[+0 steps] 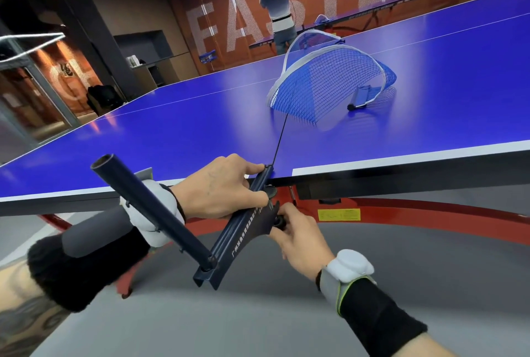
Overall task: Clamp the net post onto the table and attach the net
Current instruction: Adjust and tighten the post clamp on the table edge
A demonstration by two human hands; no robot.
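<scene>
The left hand (220, 187) covers part of the net post (238, 242), and shadow under the edge of the table (401, 155) hides whether its clamp touches the underside. The clamp knob (277, 222) is mostly buried in the fingers of the right hand (299, 239). Print on the yellow label (339, 214) is too small to read, and the net (324, 81) screens most of the second post (362, 98).

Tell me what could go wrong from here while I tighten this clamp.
1. The net post hangs mostly off the table edge. If the left hand loosens before the right hand has the clamp knob tight, the post may tip or seat crooked.
2. The cord runs to the heaped net; a tug could drag it sideways.
</scene>
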